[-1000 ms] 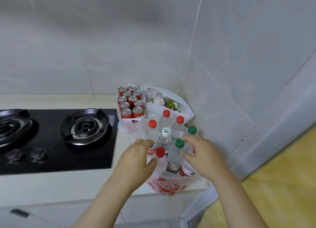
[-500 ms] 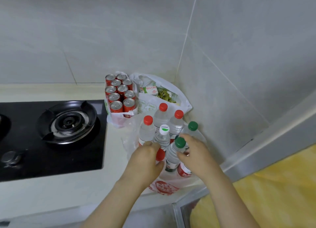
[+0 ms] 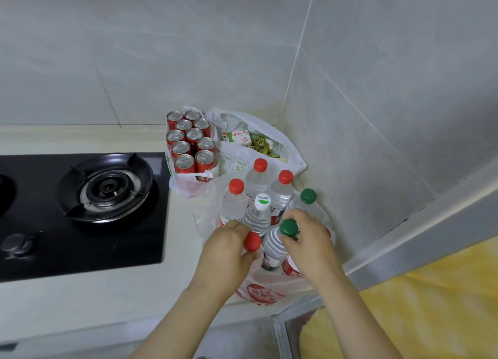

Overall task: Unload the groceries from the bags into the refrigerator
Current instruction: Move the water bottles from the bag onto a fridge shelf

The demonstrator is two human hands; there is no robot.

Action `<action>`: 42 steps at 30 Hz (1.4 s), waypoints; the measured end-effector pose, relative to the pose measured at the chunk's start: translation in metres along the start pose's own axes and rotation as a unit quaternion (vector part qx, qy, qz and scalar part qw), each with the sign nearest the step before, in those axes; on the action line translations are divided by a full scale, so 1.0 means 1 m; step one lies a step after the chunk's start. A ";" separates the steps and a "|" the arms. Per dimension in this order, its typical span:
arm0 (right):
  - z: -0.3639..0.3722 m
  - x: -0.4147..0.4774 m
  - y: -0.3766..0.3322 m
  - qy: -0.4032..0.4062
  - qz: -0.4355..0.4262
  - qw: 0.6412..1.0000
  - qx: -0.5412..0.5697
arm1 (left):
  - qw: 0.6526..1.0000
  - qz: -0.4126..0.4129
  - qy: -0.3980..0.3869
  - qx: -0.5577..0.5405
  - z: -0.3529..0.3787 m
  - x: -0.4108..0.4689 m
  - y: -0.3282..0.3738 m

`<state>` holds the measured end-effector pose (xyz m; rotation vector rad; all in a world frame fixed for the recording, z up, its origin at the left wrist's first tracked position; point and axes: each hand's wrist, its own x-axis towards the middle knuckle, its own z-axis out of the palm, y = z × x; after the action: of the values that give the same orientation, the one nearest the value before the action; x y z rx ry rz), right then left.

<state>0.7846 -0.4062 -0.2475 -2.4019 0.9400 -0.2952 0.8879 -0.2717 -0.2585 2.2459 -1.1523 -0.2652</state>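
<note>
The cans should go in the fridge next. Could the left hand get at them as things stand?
Probably, once freed: the left hand grips a red-capped bottle. The red cans stand upright in an open plastic bag, tops bare, with nothing over them.

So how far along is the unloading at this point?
Barely begun. Done: nothing visible. The cans fill their bag, the carton bag looks full, and bottles crowd the front bag. In hand: the left hand grips a red-capped bottle and the right hand a green-capped bottle, both inside the bag. Left: every item. No refrigerator is in view.
</note>
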 end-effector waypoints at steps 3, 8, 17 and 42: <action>-0.004 -0.004 -0.001 0.012 -0.003 1.000 0.013 | 0.999 0.004 0.033 -0.017 -0.005 -0.003 0.001; -0.019 -0.013 -0.009 0.029 0.003 0.998 0.058 | 0.996 0.021 0.079 -0.045 -0.019 -0.007 0.011; -0.074 -0.039 -0.041 0.126 -0.043 0.981 0.143 | 0.969 0.024 0.199 -0.145 -0.056 -0.024 0.049; -0.113 -0.099 -0.195 0.113 -0.326 0.874 0.341 | 0.838 0.007 0.449 -0.310 -0.210 -0.157 0.084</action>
<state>0.7786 -0.2653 -0.0453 -1.9372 0.0177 -0.9896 0.8258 -0.0977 -0.0545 1.4610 -0.4556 0.3634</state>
